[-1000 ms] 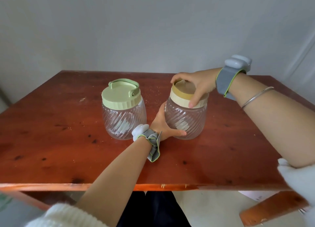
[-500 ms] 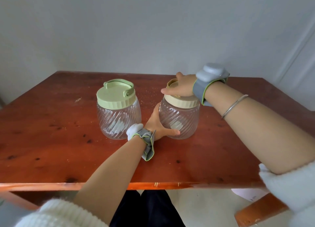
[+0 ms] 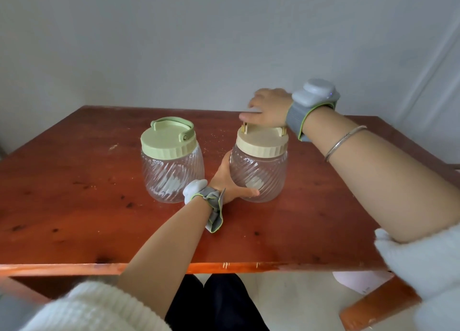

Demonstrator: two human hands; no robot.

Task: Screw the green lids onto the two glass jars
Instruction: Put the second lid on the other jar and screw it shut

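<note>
Right jar, upright on the worktop: left hand is cupping its lower left wall, fingers spread. Right hand is lying flat directly above its lid, loosely spread; contact is blurred, fingertips unclear. Left jar, lidded, is standing just beside it, untouched.

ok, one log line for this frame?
left hand: steadies right jar | right hand: on its lid | left jar: lid on, untouched
</note>
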